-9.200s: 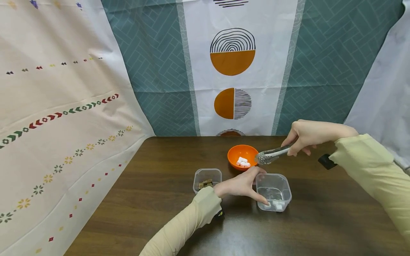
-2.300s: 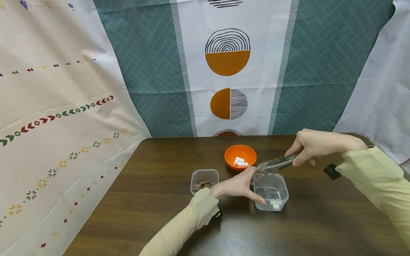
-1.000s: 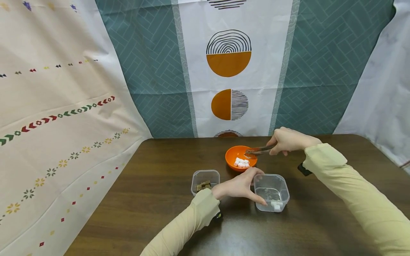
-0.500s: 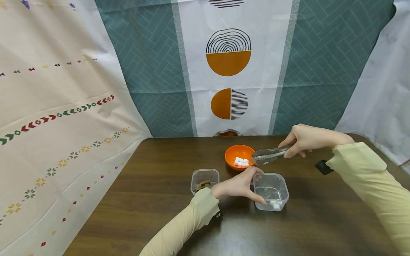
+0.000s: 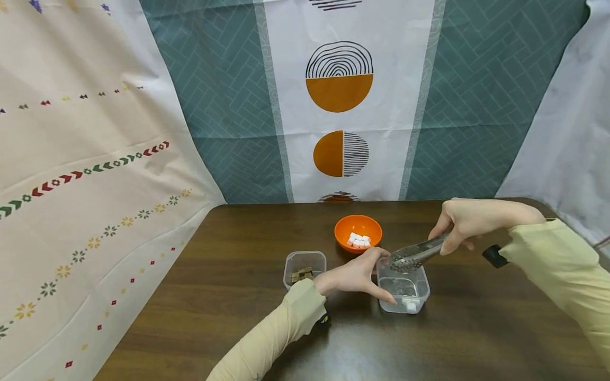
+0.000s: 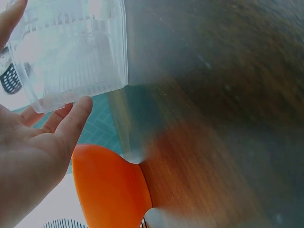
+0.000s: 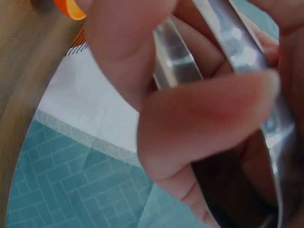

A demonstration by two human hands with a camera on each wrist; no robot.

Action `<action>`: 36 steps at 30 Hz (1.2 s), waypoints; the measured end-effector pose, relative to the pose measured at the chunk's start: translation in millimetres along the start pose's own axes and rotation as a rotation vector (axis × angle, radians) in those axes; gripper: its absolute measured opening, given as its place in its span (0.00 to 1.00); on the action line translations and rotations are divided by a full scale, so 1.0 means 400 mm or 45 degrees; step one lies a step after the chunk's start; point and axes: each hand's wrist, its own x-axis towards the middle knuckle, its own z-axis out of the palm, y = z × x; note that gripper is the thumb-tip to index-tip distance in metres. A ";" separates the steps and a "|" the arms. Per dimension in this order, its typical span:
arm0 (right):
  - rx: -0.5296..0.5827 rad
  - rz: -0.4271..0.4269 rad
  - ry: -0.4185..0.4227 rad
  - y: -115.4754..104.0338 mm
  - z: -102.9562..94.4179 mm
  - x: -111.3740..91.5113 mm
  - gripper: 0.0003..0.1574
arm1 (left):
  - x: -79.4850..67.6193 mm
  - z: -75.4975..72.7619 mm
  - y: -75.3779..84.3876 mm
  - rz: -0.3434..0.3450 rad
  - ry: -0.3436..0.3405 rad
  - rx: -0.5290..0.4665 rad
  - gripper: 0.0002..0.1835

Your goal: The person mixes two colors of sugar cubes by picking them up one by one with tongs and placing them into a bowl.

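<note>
Right hand (image 5: pixel 472 219) gripping metal tongs (image 5: pixel 415 255) — tilted over clear container (image 5: pixel 404 288), left hand (image 5: pixel 352 277) holding container's side

A brown wood table (image 5: pixel 190 301) has soft streaks across its top. Behind it hangs a blue-green cloth (image 5: pixel 219 79) with lines like bricks. A white strip (image 5: pixel 393 106) runs down its middle, with round shapes (image 5: pixel 339 90) on it – part orange, part black stripes. The left side has a cream cloth (image 5: pixel 105 206) with arrows (image 5: pixel 66 178), flowers (image 5: pixel 93 243) and red diamonds (image 5: pixel 114 302) – and a white cloth (image 5: pixel 564 132) hangs on the right.
</note>
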 end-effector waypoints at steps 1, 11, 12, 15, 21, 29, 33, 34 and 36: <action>0.002 0.016 -0.011 0.000 0.003 0.003 0.26 | 0.000 0.000 0.000 0.004 0.001 -0.004 0.44; -0.038 0.036 -0.093 -0.014 0.040 0.043 0.14 | -0.002 0.000 0.000 0.034 0.011 -0.013 0.42; -0.045 0.036 -0.102 -0.015 0.044 0.047 0.13 | -0.002 0.000 -0.001 0.036 0.009 -0.013 0.42; -0.066 0.037 -0.119 -0.021 0.055 0.055 0.12 | -0.001 -0.001 0.001 0.042 0.005 -0.021 0.42; -0.108 0.051 -0.139 -0.032 0.071 0.068 0.15 | -0.001 -0.002 0.002 0.052 0.001 -0.035 0.42; -0.157 0.013 -0.176 -0.040 0.080 0.084 0.14 | -0.001 -0.003 0.001 0.051 -0.004 -0.037 0.42; -0.201 0.006 -0.185 -0.044 0.084 0.089 0.13 | 0.000 -0.003 0.001 0.050 -0.010 -0.054 0.42; -0.215 0.007 -0.185 -0.046 0.085 0.089 0.13 | 0.000 -0.003 0.001 0.052 -0.010 -0.055 0.42; -0.229 0.007 -0.183 -0.047 0.087 0.090 0.13 | 0.001 -0.003 0.002 0.054 -0.011 -0.051 0.42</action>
